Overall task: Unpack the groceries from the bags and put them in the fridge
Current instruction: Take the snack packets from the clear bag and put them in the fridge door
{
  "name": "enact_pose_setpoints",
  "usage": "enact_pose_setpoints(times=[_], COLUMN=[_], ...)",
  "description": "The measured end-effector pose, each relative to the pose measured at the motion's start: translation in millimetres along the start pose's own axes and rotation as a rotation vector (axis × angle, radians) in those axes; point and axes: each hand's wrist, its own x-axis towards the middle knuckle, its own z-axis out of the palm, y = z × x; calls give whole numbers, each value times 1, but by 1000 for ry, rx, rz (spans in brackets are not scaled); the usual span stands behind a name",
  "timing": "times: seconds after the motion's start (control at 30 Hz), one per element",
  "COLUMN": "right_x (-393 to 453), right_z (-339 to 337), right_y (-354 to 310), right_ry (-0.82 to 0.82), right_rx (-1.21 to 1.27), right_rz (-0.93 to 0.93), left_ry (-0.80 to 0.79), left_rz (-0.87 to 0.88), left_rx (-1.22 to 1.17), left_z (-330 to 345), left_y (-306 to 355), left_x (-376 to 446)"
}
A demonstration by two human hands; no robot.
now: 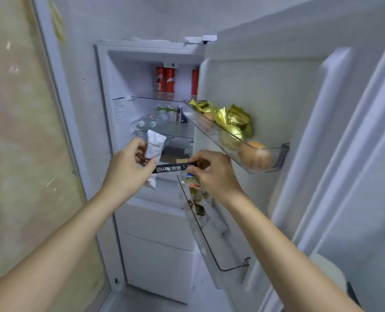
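Observation:
The fridge [110, 91] stands open in front of me, its door [265, 82] swung to the right. My left hand [128, 170] grips a white packet [155, 146] and the left end of a black stick sachet [174, 168]. My right hand [214, 173] pinches the sachet's right end and also holds a small pale tub with a red and blue lid [191, 180]. Both hands hover before the lower fridge shelf, just above the lower door bin [209, 239].
Red cans [166, 79] stand on the top shelf; bottles and cartons [164, 115] lie on the middle shelf. The upper door bin [274, 164] holds gold-wrapped items [229, 118] and round fruit [254, 155]. White drawers [155, 248] sit below. A wall is on the left.

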Motion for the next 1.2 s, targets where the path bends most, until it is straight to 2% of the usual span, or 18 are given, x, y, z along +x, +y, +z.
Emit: enact_pose_setpoints(times=[0.17,0.3,0.57,0.7,0.8,0.9,1.03,1.2], right_x=[-13,-21,-40,-45,-45,-37,-9,44], right_z=[-7,0,26,34,36,38,51,102], right_y=[22,36,76,82,76,59,31,8], right_ry=[149,202,167,54,-30,-11,61,-4], right_rx=[-276,-447,-571,-610,-754,-819,-732,-667], right_rz=[106,196,388,498,533,476,306,71], left_ry=[-194,-318,-622,-731,-634,-550,-447,-310], left_rz=[4,14,-89,-38,51,150,245,248], left_rx=[-137,-69,-152,-66,75,149,232,453], left_z=[75,118,170,177,167,146,100,13], left_y=[13,7,-33,-50,-54,-58,-74,-110], left_x=[36,52,44,36,37,45,60,70])
